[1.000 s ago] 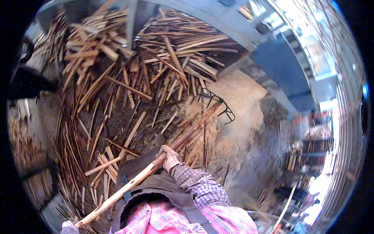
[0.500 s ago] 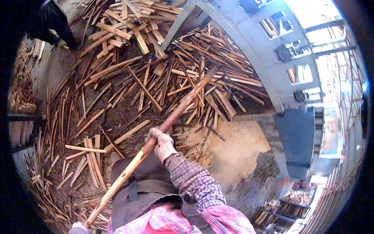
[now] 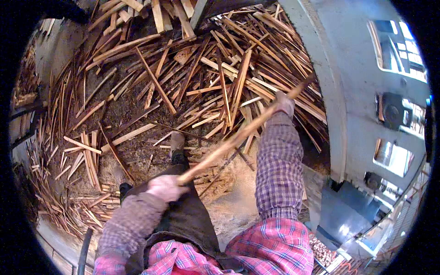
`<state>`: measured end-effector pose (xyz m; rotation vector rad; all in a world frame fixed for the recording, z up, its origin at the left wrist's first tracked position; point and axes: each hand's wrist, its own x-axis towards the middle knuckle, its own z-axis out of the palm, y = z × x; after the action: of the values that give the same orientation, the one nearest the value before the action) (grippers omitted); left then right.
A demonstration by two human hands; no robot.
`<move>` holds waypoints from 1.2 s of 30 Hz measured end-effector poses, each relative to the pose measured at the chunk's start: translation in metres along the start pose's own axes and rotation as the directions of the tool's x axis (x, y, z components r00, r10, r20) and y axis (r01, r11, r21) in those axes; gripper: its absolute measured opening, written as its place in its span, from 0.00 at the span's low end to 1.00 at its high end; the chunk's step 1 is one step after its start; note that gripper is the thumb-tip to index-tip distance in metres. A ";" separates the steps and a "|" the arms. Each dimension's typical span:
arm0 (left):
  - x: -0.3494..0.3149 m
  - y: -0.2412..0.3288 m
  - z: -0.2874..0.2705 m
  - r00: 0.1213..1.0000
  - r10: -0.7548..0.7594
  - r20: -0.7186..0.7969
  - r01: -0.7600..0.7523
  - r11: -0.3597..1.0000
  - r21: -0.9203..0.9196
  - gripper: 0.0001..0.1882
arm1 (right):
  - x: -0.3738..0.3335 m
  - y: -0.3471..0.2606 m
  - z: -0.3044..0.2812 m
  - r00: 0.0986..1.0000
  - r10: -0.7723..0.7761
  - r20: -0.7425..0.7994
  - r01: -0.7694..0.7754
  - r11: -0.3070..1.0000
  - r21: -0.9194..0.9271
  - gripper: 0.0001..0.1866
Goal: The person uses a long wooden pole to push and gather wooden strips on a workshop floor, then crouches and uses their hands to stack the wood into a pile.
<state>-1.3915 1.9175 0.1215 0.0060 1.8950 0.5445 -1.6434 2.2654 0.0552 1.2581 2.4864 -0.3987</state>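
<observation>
The wooden pole [image 3: 229,144] was above the floor [image 3: 59,55], clamped in two places. The left hand [image 3: 167,188] was wrapped round its near end, by the dark apron [image 3: 188,215]. The right hand [image 3: 285,104] was wrapped round it much farther up, so the hands were well apart. The pole went on a slant, away from the body and to the right, toward the floor's right edge, where a grey machine [image 3: 341,82] stood. The right hand was the one nearer that edge and the pole's far end. That end was blurry, so I could not tell if it touched anything. A messy heap of wood sticks [image 3: 224,91] lay left of the right hand.
</observation>
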 end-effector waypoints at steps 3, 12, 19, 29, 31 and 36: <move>0.023 0.084 0.000 0.947 0.149 0.283 -0.114 0.984 -0.138 0.30 | -0.039 0.014 -0.032 0.989 -0.053 0.139 -0.015 0.895 0.446 0.15; 0.035 0.079 0.019 0.812 0.213 0.543 0.079 0.882 -0.464 0.33 | 0.015 0.087 0.007 0.904 -0.140 0.405 -0.356 0.280 0.892 0.14; -0.051 0.014 0.014 0.764 0.023 0.645 0.269 0.897 -0.351 0.27 | -0.088 0.101 0.033 0.935 -0.192 0.297 -0.224 0.329 0.917 0.14; -0.120 -0.071 -0.002 0.849 -0.005 0.529 0.246 0.889 -0.385 0.16 | -0.215 0.079 0.057 0.984 -0.119 0.136 -0.101 0.260 0.960 0.11; -0.092 -0.084 0.014 0.831 0.125 0.542 0.229 0.811 -0.539 0.14 | -0.192 0.081 0.074 0.958 -0.127 0.258 -0.197 0.364 0.911 0.10; -0.074 -0.163 0.083 0.829 0.325 0.455 0.175 0.621 -0.764 0.17 | -0.202 0.097 0.119 0.983 -0.134 0.128 -0.068 0.383 0.921 0.17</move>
<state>-1.2489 1.7834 0.1025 -0.3017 0.9467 1.2663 -1.4330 2.1286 0.0197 1.3638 2.0449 -2.0636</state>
